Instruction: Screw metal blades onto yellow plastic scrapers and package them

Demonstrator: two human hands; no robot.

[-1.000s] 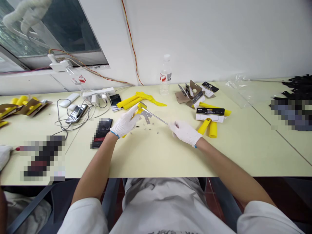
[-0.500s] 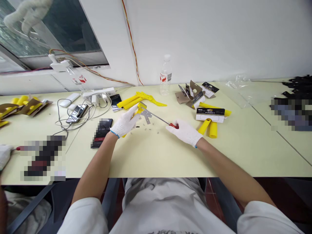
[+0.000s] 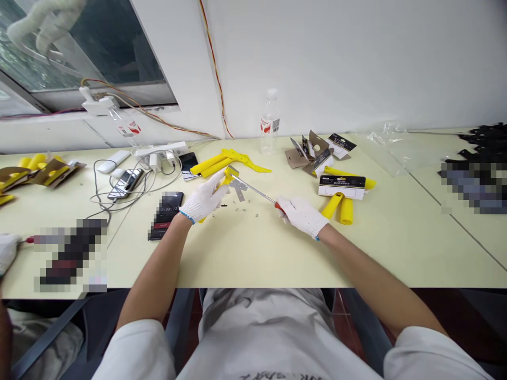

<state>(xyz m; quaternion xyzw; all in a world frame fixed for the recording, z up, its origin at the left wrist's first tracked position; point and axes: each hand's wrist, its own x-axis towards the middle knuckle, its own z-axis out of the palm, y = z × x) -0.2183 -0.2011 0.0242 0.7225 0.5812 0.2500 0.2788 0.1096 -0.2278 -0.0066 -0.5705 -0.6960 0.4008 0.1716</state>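
Right hand (image 3: 304,215) shifted, fingers (image 3: 283,202) curled around screwdriver (image 3: 259,193)

A clear bottle (image 3: 270,132) with a red-and-white label stands upright by the far edge of the surface (image 3: 253,258). Left along that edge lie a white power strip (image 3: 176,148) and, nearer, a phone (image 3: 123,188) among cables. Rightward, a clear plastic bag (image 3: 402,153) lies by the far edge, with black pieces (image 3: 485,138) beyond it.

It looks like an assembly workshop: a long pale-yellow counter (image 3: 245,258) carries yellow tubular parts (image 3: 346,212), black-and-white cardboard cards (image 3: 341,190) and small silvery metal pieces (image 3: 256,215) near a red-handled, metal-shafted screwdriver (image 3: 260,193).
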